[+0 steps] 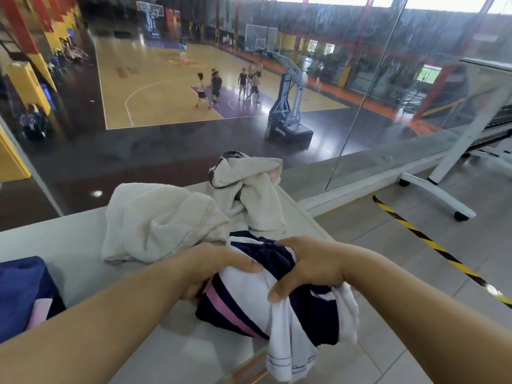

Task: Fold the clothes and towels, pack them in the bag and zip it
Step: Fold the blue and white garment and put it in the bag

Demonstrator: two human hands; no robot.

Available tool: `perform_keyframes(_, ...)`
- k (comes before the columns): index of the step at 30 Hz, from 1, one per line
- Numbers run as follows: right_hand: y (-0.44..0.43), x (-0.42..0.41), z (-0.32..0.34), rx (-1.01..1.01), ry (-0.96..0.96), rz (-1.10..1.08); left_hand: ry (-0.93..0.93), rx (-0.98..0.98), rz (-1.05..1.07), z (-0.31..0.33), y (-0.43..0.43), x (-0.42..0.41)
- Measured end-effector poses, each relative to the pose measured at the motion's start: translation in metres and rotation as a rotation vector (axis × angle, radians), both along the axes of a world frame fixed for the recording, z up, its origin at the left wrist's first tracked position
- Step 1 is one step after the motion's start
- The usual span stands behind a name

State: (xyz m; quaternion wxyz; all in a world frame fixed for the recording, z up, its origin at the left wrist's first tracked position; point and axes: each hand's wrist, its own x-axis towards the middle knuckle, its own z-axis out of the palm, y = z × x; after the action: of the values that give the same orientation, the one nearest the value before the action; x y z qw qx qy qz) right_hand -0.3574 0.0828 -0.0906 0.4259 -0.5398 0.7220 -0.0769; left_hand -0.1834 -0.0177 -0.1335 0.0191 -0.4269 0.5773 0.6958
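Note:
A crumpled navy, white and pink striped garment [249, 303] lies at the right end of the white table [69, 245], part of it hanging over the edge. My left hand [210, 261] grips its left side. Its top right is bunched in my right hand [307, 264]. Behind them a cream towel [160, 220] lies in a loose heap. A second white towel [249, 187] is piled at the table's far right corner over a patterned cloth. The blue bag [22, 292] sits at the left edge, something pink showing at its side.
A glass wall [360, 120] runs just behind the table, overlooking a basketball court with players. To the right, tiled floor carries a yellow-and-black striped strip [432, 242], and a white wheeled table frame [443, 178] stands beyond.

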Motion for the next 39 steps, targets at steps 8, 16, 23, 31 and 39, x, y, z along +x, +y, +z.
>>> perform_keyframes(8, 0.01, 0.0, -0.009, -0.052, 0.201, 0.067, -0.075, -0.078, 0.165, -0.011, 0.009, 0.007)
perform_keyframes(16, 0.016, 0.002, -0.006, 0.004, -0.095, -0.047, -0.028, -0.164, 0.18, 0.001, 0.026, 0.012)
perform_keyframes(23, 0.041, 0.005, -0.007, -0.033, 0.187, 0.005, 0.083, 0.049, 0.008, 0.004, 0.028, 0.008)
perform_keyframes(31, 0.046, 0.0, -0.02, -0.026, 0.118, -0.029, 0.109, 0.129, -0.169, 0.005, 0.025, -0.004)
perform_keyframes(39, 0.055, 0.007, -0.028, -0.155, 0.302, 0.09, 0.24, -0.166, -0.228, 0.012, 0.038, 0.003)
